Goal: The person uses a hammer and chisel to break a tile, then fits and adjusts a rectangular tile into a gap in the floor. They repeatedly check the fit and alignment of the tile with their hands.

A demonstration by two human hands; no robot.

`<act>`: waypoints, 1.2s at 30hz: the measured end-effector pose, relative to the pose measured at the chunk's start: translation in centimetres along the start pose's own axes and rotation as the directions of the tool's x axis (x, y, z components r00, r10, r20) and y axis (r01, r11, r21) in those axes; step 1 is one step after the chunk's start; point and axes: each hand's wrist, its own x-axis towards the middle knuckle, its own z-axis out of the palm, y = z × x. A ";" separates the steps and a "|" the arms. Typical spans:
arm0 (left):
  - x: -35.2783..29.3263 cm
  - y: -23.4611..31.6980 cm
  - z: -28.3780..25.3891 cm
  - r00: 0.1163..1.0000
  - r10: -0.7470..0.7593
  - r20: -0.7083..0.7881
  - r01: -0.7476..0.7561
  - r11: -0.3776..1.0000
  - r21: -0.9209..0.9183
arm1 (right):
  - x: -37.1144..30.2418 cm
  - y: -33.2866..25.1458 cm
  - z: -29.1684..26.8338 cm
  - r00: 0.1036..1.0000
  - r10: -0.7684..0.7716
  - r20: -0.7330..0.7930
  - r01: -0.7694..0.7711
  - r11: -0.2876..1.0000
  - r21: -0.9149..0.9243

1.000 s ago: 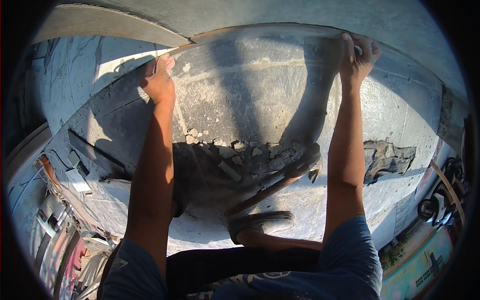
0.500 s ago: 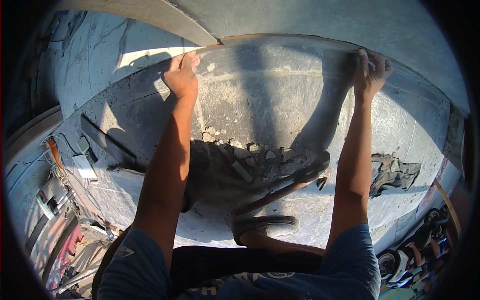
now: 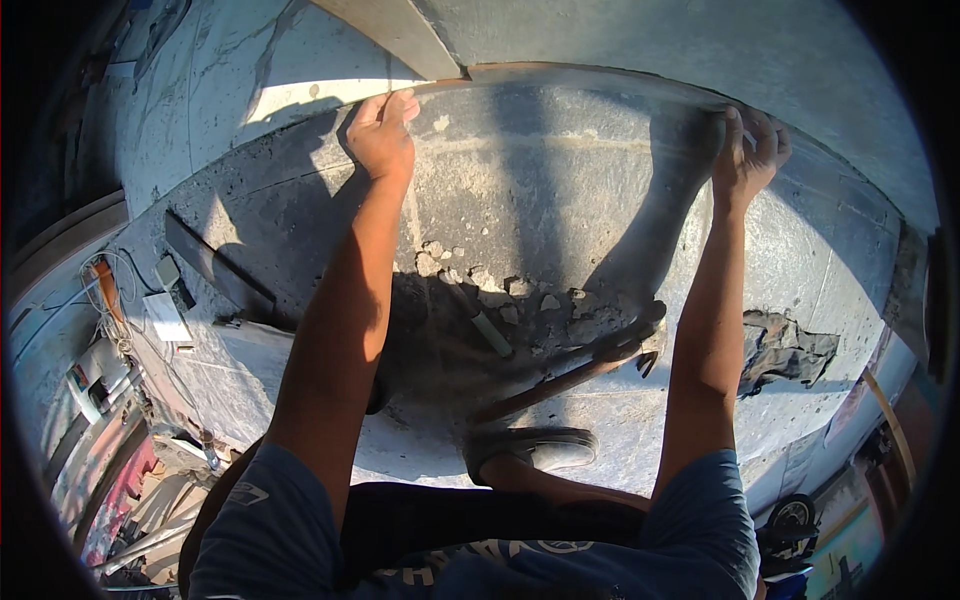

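Note:
My left hand is raised at the far wall base, left of centre, its fingers closed in a pinch. My right hand is pinched too, at the same wall base further right. Whatever thin thing lies between their fingertips cannot be made out. Below and between my arms, broken rubble chunks lie on the grey floor. Among them rests a chisel-like tool with a green grip. Nearer to me is a hammer with a wooden handle, its dark head beside my right forearm.
A crumpled dark cloth lies right of my right arm. To the left are a long dark flat bar, a white box and tangled cables. My shoe stands near the hammer. A motorcycle wheel shows at lower right.
The view has shifted slightly, and my left hand appears a little further right and up. Both hands stay pinched at the wall base.

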 end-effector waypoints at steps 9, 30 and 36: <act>0.4 -1.1 -0.3 0.999 0.053 0.002 -0.053 0.999 -0.014 | -5.2 -4.3 3.0 0.968 0.149 -0.201 -0.142 0.989 0.050; 3.1 -3.6 -3.2 0.996 0.078 0.050 -0.083 0.991 0.109 | -5.1 -7.9 8.7 0.822 0.414 -0.392 -0.320 0.904 0.283; 1.5 -1.3 -0.8 0.999 -0.027 -0.039 0.029 0.998 0.053 | -2.2 -2.1 2.0 0.898 0.295 -0.326 -0.217 0.942 0.255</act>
